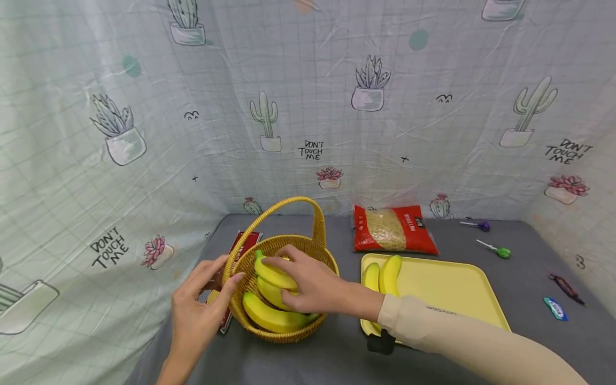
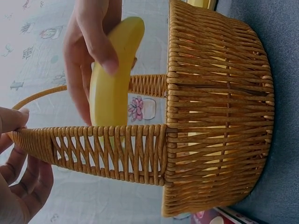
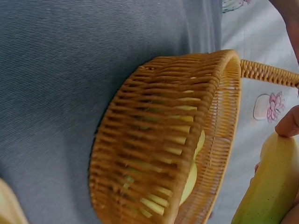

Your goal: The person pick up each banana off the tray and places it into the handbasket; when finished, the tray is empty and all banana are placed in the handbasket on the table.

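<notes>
here, from the head view, the right hand point(image 1: 313, 286) grips the top banana point(image 1: 275, 275) over the basket point(image 1: 289, 299), its long axis running left to right under the fingers, while the left hand point(image 1: 199, 302) pinches the handle point(image 1: 240, 243). the left wrist view shows fingers point(image 2: 100, 44) curled round that banana point(image 2: 112, 79) above the rim. the right wrist view shows only fingertips point(image 3: 287, 123) on its peel point(image 3: 271, 186).

Right hand point(image 1: 308, 286) holds banana point(image 1: 275, 274) over basket point(image 1: 250, 256).
</notes>
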